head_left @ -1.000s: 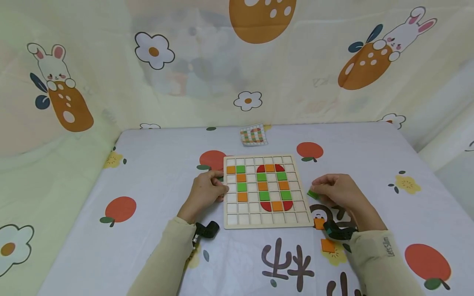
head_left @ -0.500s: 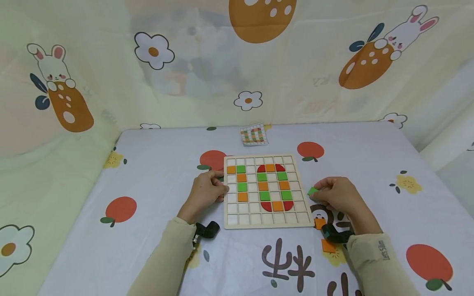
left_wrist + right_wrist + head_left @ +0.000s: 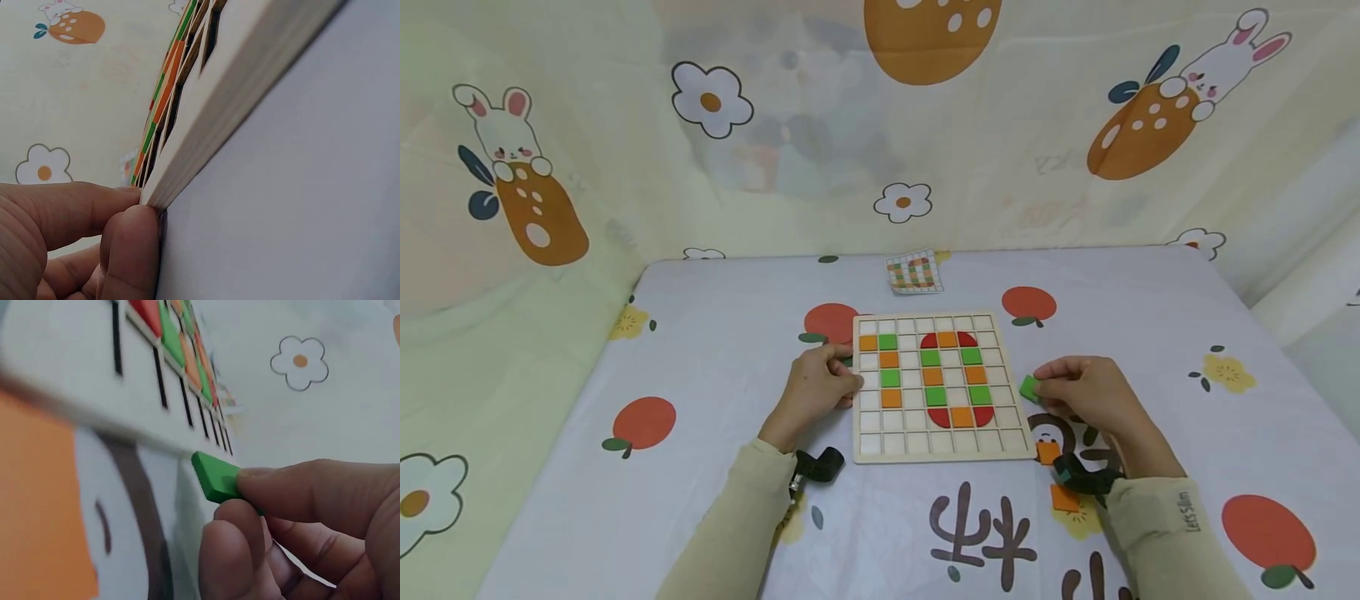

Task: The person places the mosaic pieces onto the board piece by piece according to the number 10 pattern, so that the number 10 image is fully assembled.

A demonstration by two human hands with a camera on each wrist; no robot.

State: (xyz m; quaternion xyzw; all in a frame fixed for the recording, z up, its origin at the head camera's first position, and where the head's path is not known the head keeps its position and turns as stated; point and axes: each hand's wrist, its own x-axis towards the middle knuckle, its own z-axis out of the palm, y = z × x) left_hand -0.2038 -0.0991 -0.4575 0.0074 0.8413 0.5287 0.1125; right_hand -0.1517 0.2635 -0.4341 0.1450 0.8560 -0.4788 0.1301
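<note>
A pale wooden grid board (image 3: pixel 906 446) lies on the table, with green, orange and red tiles set in its squares. Several orange and green tiles form a column on its left part. A ring with red rounded corners fills the middle right. My left hand (image 3: pixel 817 385) pinches the board's left edge; the left wrist view shows finger and thumb at that edge (image 3: pixel 187 165). Beside the right edge, my right hand (image 3: pixel 1086 396) pinches a small green tile (image 3: pixel 215 475) between thumb and fingers. That tile is tilted, and part of it is hidden by the fingertips.
Behind the board lies a small card (image 3: pixel 914 273) printed with a coloured grid pattern. An orange square (image 3: pixel 1064 497) lies near my right wrist. The table's white cloth (image 3: pixel 722 333) carries printed fruit, flowers and characters. A patterned curtain (image 3: pixel 820 225) hangs behind and at the sides.
My right hand has shifted slightly, and the green tile in its fingers has turned and come a little nearer the board. The left hand and the board have stayed in place.
</note>
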